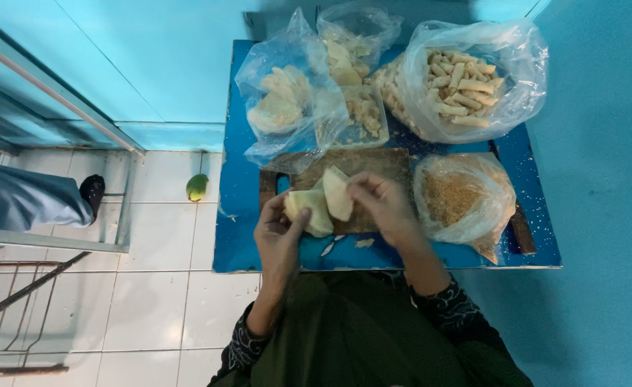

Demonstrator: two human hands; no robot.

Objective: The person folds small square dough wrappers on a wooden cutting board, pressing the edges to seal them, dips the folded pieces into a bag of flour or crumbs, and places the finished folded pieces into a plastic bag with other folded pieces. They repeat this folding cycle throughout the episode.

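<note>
Left hand (278, 233) fingers curled around pale wrapper stack (309, 210), right hand (384, 206) pinching one wrapper sheet (337, 193)

Four clear plastic bags on the blue table (237, 215), all open-topped and crumpled. No labels, signs or screens seen.

- Bag of pale wrappers (280, 100): far-left corner of the table, holds a stack of flat, pale yellow sheets.
- Middle bag (355, 43): at the far edge, between the other two far bags, holds pale irregular pieces; a clear plastic tub (359, 115) of crumbly beige filling sits in front of it.
- Bag of rolls (473, 72): far-right corner, largest, full of short beige rolled sticks.
- Bag of crumbs (462, 197): right edge, nearer the person, just beside the wooden board (373, 161); filled with golden-brown crumbs.
</note>
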